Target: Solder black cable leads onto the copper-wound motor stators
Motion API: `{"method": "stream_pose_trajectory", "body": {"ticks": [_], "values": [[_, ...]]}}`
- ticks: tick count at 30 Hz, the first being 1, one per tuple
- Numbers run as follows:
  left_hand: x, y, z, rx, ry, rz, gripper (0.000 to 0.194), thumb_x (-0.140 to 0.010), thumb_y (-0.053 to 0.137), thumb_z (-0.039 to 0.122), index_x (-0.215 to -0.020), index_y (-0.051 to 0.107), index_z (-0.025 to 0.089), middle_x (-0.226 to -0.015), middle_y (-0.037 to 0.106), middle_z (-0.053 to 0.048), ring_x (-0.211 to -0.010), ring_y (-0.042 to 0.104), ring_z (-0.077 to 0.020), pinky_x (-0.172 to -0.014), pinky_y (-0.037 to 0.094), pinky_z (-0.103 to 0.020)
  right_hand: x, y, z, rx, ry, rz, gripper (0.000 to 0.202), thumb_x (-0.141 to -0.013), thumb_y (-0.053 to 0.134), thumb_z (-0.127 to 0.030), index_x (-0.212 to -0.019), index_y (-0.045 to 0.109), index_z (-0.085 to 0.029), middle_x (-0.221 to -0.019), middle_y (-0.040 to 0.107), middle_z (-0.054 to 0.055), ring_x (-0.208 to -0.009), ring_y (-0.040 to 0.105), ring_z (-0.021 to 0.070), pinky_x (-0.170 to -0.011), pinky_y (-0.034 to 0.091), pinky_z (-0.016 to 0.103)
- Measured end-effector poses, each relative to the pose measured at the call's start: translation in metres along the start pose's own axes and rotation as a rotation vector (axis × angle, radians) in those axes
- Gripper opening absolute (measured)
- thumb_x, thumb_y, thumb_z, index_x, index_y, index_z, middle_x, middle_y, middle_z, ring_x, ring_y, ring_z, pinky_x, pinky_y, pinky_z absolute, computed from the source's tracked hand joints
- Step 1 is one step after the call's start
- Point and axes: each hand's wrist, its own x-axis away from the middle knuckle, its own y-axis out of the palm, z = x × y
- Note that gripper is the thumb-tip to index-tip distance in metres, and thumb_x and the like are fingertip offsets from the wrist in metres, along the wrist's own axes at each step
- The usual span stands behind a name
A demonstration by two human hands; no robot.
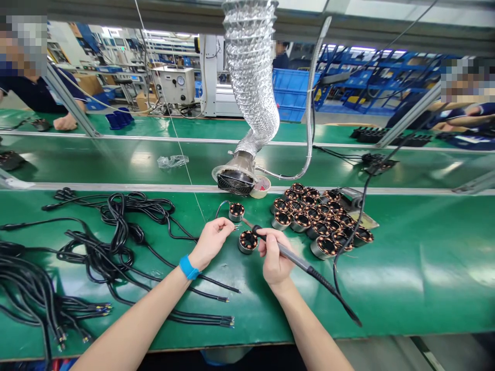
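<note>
My left hand (215, 238), with a blue band at the wrist, pinches a thin wire end between thumb and fingertips. In my right hand (275, 253) is a grey and black soldering iron (296, 257), its tip pointing left towards that wire. Just beyond the fingertips stands one round motor stator (236, 211) with copper windings, and a cable curves up to its left side. A second stator (248, 241) stands nearer to me, between my hands, below the iron's tip. Both stators sit upright on the green table.
Black cables (116, 252) cover the left side. Several stators (320, 216) cluster at right beside a metal stand (358, 206). A fume duct (251, 93) hangs above a tape roll (260, 186). Other people sit across the bench; one person's hand (65, 122) rests at far left.
</note>
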Motion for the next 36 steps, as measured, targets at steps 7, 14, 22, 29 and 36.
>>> {"method": "stream_pose_trajectory", "body": {"ticks": [7,14,22,29,36], "values": [[0.004,-0.001,0.005,-0.09,0.141,-0.051,0.026,-0.085,0.06,0.038,-0.074,0.063,0.015,-0.069,0.057,0.0,-0.065,0.046,-0.0125,-0.063,0.037,-0.023,-0.015,0.012,-0.006,0.14,-0.186,-0.153,0.027,-0.094,0.053,-0.018,-0.119,0.063,-0.024,-0.1,0.065,0.006,-0.089,0.066,0.0161,-0.084,0.056,0.031],[0.01,-0.002,0.004,-0.183,0.225,-0.105,0.026,-0.09,0.057,0.037,-0.079,0.065,0.014,-0.073,0.059,-0.001,-0.068,0.049,-0.0137,-0.065,0.039,-0.024,-0.015,0.02,-0.004,0.124,-0.204,-0.257,0.037,-0.095,0.049,-0.011,-0.127,0.058,-0.028,-0.109,0.056,0.005,-0.096,0.064,0.014,-0.088,0.054,0.029],[0.011,-0.004,0.008,-0.125,0.133,-0.121,0.027,-0.088,0.061,0.039,-0.079,0.065,0.013,-0.071,0.058,0.0,-0.062,0.046,-0.0112,-0.06,0.038,-0.023,-0.011,0.017,-0.001,0.162,-0.222,-0.234,0.031,-0.096,0.047,-0.012,-0.121,0.058,-0.027,-0.103,0.053,0.004,-0.09,0.061,0.0138,-0.079,0.056,0.027],[0.01,-0.001,0.005,-0.046,0.072,-0.089,0.028,-0.084,0.063,0.04,-0.075,0.064,0.013,-0.069,0.059,-0.001,-0.062,0.048,-0.0115,-0.062,0.04,-0.023,-0.011,0.016,-0.004,0.132,-0.222,-0.237,0.032,-0.096,0.049,-0.012,-0.122,0.059,-0.027,-0.106,0.055,0.005,-0.087,0.063,0.0125,-0.081,0.056,0.027],[0.009,-0.001,0.001,-0.07,0.065,-0.076,0.027,-0.081,0.062,0.039,-0.072,0.067,0.014,-0.071,0.064,-0.003,-0.07,0.054,-0.0153,-0.068,0.042,-0.025,-0.007,0.001,-0.007,0.153,-0.113,0.044,0.022,-0.095,0.051,-0.025,-0.112,0.066,-0.022,-0.085,0.067,0.004,-0.076,0.067,0.0168,-0.07,0.057,0.03]]}}
